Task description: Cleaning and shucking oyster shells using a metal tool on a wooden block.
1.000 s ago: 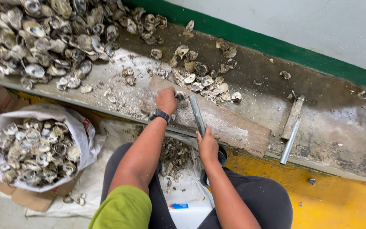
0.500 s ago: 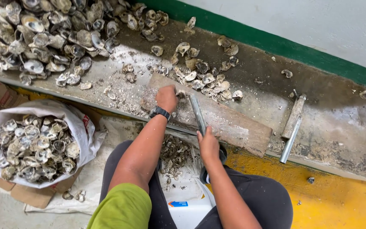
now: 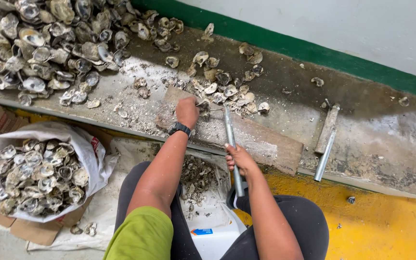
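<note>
My left hand [image 3: 187, 111], with a black wristwatch, is closed on an oyster shell [image 3: 203, 107] held down on a worn wooden board [image 3: 266, 143] on the concrete ledge. My right hand [image 3: 239, 159] grips a long grey metal bar [image 3: 229, 131] by its lower part; the bar's upper end points at the shell by my left hand. A small cluster of loose oyster shells [image 3: 225, 84] lies just beyond the board.
A big heap of oyster shells [image 3: 49, 43] covers the ledge's far left. A white sack of shells [image 3: 37, 171] stands at left on cardboard. Shell fragments fill a white bucket [image 3: 198, 180] between my knees. A second metal tool [image 3: 327, 139] lies right of the board.
The left hand and the bar stay at the board with only small shifts. The view has drifted slightly.
</note>
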